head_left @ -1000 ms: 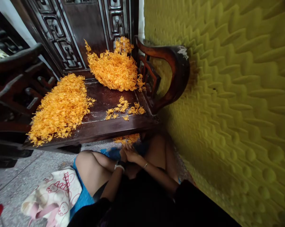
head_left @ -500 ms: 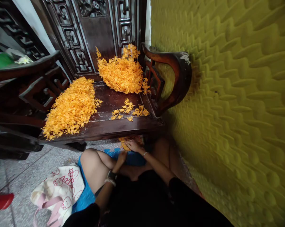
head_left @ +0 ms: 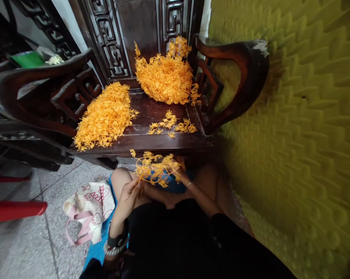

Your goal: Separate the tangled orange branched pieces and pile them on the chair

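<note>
My left hand [head_left: 130, 195] pinches the lower left edge of a loose, branching cluster of small orange plastic pieces [head_left: 153, 166], raised above my lap. At the cluster's right side is my right hand [head_left: 176, 170], its fingers smeared by motion and partly covered by the pieces. On the dark wooden chair seat [head_left: 142, 141] lie a long orange heap [head_left: 106, 118] at left and a rounder orange heap [head_left: 166, 79] against the backrest. A few loose orange pieces [head_left: 169, 120] are scattered near the front right of the seat.
Curved chair arms flank the seat, the right armrest [head_left: 250, 85] close to a textured yellow-green wall [head_left: 305, 147]. A white bag [head_left: 96, 205] with pink straps sits on the speckled floor beside a blue mat [head_left: 97, 250]. Something red [head_left: 18, 211] juts in from the left.
Both hands have come up from low under the seat's front edge, and the orange cluster now shows raised between them. The left hand has moved left. The view has shifted.
</note>
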`<move>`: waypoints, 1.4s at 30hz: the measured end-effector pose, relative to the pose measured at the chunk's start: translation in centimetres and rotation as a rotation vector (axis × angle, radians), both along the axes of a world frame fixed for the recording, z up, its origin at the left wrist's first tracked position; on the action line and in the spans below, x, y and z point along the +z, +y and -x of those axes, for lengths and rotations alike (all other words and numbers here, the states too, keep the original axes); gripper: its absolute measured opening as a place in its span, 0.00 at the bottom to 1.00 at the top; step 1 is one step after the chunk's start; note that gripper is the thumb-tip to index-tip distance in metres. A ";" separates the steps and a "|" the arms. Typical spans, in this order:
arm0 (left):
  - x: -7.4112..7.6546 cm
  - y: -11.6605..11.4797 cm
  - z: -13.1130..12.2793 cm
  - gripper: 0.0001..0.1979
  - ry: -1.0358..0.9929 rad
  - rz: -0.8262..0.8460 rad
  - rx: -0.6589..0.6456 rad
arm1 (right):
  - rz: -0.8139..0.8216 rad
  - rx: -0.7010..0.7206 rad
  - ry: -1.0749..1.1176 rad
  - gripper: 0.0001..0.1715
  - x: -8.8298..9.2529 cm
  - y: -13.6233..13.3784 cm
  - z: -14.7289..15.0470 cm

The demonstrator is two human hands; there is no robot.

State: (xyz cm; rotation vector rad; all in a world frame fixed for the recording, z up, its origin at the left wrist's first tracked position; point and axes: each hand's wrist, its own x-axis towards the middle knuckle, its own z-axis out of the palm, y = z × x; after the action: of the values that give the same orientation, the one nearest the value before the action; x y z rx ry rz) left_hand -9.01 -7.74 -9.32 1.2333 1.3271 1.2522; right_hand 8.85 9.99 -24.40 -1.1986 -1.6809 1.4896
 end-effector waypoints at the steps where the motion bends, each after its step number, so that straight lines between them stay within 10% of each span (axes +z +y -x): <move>1: 0.3 -0.2 0.0 0.20 0.058 -0.007 -0.019 | 0.030 0.015 0.009 0.17 0.8 -0.6 0.3; 9: 0.1 -1.2 -1.0 0.19 0.066 -0.037 -0.200 | 0.478 0.361 0.305 0.46 7.5 -8.6 -0.4; 18: -2.4 -2.3 2.8 0.08 0.109 0.070 -0.249 | 0.495 0.161 0.567 0.29 11.3 -10.4 -1.0; 21: -3.2 -2.9 2.9 0.26 -0.093 0.128 -0.074 | 0.359 0.127 0.465 0.22 12.3 -10.3 -0.8; 27: -3.8 -0.7 -2.2 0.23 -0.497 0.321 0.172 | -0.082 0.019 0.209 0.14 12.4 -10.5 -0.1; 32: -3.1 1.5 -2.7 0.17 -0.620 0.103 0.504 | -0.366 -0.083 0.060 0.14 13.7 -12.0 -1.5; 42: -0.2 1.2 -0.3 0.06 -0.983 -0.166 0.549 | 0.079 0.026 0.136 0.22 10.4 -13.1 -2.9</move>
State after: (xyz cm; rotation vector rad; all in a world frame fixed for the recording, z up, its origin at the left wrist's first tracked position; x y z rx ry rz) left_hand -8.74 -6.51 -9.56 0.1987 0.8174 2.0163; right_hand 11.79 -3.15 -13.96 -1.0927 -1.5662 1.6291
